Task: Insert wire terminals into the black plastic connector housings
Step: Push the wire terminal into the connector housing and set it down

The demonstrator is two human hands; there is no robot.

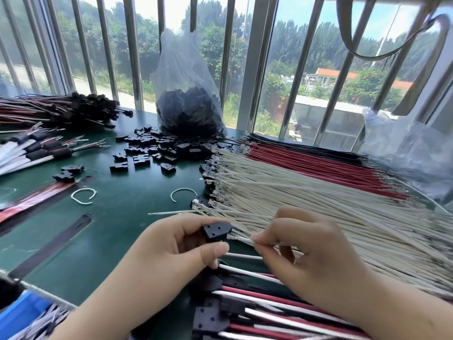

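Feeding white wire (241, 239) terminal into black housing (217, 231); left hand (171, 244) fingers pinching housing, right hand (301, 244) fingers pinching wire. Next, guessing: push till seated.

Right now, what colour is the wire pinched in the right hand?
White wire, seen in the head view.

One head-worn camera looks forward and down, close over the green table (117, 217), facing a barred window (132, 45).

Assembly workbench: wire bundles (306, 182), loose housings (157, 148), barred window (257, 57).
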